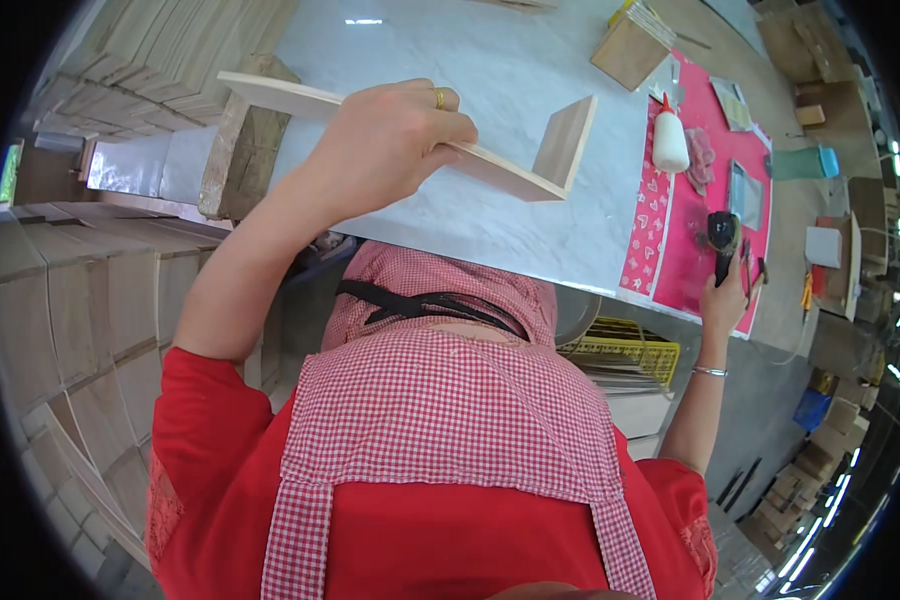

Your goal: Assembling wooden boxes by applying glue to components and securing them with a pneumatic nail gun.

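My left hand [395, 145] is closed on the upper edge of a thin, pale wooden board [500, 172], which stands on its edge on the table. At the board's right end a shorter wooden panel [565, 145] meets it at a corner, making an L shape. Far to the right, my right hand [727, 303] is wrapped round a black hand tool [722, 240] with a rounded head, over the pink mat. Its exact kind is not clear. A white glue bottle [670, 145] with a red nozzle lies above and left of that tool.
The marbled white tabletop [410, 60] has a pink mat [685, 240] at its right, carrying a pink cloth [701, 160]. A wooden block [245, 140] stands at the left edge. Stacked boards [160, 60] rise beyond it. Below the table sits a yellow basket [630, 345].
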`<action>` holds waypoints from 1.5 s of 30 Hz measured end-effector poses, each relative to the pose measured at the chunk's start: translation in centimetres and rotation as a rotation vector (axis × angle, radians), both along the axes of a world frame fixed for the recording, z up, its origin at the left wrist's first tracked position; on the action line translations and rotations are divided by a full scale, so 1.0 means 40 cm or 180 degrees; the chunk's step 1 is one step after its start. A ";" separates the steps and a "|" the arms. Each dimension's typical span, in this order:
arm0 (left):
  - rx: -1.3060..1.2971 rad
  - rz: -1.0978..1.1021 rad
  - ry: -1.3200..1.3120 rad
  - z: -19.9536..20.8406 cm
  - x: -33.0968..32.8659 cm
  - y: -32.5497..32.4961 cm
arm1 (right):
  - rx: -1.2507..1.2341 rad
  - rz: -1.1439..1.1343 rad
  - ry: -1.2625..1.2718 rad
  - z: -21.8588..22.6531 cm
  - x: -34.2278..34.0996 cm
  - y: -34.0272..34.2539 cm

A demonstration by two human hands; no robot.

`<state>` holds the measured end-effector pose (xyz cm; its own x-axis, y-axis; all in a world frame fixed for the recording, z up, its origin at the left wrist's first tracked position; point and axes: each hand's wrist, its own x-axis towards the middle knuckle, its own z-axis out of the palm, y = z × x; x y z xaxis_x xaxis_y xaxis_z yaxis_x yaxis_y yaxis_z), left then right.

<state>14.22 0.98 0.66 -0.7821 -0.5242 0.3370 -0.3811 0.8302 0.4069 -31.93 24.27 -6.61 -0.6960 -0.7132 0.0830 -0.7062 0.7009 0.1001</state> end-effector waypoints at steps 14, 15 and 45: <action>0.0608 0.0388 0.1623 0.049 -0.128 -0.005 | -0.1637 0.0834 0.0286 -0.027 0.068 -0.067; 0.1235 0.0557 0.2178 0.056 -0.135 -0.004 | -0.2015 0.1021 -0.0095 -0.016 0.091 -0.113; -0.0198 0.0805 0.2093 0.025 -0.217 0.057 | -0.3435 0.4493 -0.0305 0.399 0.557 -0.438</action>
<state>5.55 3.26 1.65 -0.2628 -0.6273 0.7331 -0.2567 0.7779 0.5736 -9.64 6.77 9.36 0.3079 -0.3774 0.8734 -0.7470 -0.6644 -0.0237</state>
